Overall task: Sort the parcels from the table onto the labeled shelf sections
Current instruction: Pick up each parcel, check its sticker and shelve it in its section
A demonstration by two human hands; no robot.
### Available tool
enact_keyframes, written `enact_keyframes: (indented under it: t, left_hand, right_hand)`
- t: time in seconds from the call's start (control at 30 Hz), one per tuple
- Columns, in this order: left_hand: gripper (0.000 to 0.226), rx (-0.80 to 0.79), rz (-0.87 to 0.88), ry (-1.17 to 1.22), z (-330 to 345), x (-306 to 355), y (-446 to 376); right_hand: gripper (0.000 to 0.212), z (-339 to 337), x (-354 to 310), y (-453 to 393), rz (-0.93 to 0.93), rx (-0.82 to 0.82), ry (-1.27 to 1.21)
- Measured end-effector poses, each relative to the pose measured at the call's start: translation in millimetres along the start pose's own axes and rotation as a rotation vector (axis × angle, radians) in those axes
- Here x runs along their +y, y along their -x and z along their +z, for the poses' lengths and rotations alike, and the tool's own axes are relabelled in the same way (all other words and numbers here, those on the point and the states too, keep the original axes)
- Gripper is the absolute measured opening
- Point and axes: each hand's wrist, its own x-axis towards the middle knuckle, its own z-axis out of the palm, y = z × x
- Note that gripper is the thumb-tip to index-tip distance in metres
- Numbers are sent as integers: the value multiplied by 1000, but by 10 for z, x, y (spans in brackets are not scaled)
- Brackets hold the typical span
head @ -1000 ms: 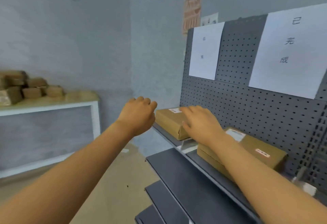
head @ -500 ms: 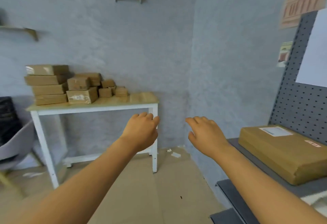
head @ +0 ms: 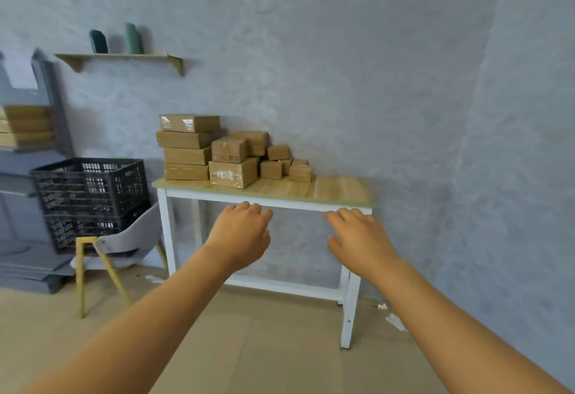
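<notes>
before the table point(head: 342, 191) | left hand point(head: 241, 233) grip relaxed, empty | right hand point(head: 357, 239) same

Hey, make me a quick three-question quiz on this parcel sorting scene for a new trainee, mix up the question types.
1. True or false: the left hand is holding a parcel.
2. Multiple choice: the parcels are piled on which part of the table? A) its left end B) its right end C) spread evenly
3. Short answer: what sits on the chair left of the table?

Key:
1. False; both the left hand and the right hand are empty, fingers relaxed.
2. A
3. A black crate.
</notes>
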Motion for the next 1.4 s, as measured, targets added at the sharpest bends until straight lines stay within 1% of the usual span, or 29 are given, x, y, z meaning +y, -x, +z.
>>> enact_keyframes:
  t: [0.17,0.3,0.43,0.63,0.73,0.83,0.97,1.13,1.27,1.4]
  left_hand:
    - [26,-71,-108,-61,250,-502,-140]
    - [28,-81,-179,-91,408,-955,-290]
    - [24,-78,-213,-128,654,-1424,-499]
    - [29,-55,-224,-152,1104,-2253,-981]
    - [29,-20,-236,-130,1294,-2742,-1241]
    - [30,-19,-229,-128,1507,-3223,-1450]
    - [33,-4,-240,-149,1768,-3758,-1661]
    - [32,-27,-271,-178,2136,-4366,-1931]
    - [31,-47,-304,-181,2467,-4844,-2258]
    - [23,-29,-310,-209,2812,-5283,-2664]
  right_hand:
    - [44,366,-239,-781,-132,-24,-100]
    - [43,613,-473,-1344,-204,-15,-150]
    - [43,908,-682,-1859,-249,-24,-165]
    - [42,1328,-1032,-2806,-276,-24,-145]
    - [41,1462,-1269,-3349,-290,4,-155]
    - [40,1604,-1508,-3837,-293,27,-165]
    - [44,1815,-1773,-4416,-309,24,-188]
    - [39,2112,-2056,-5183,-330,26,-206]
    - [41,2416,-2229,-5789,-358,27,-219]
    - [38,2756,-2306,-6470,-373,50,-235]
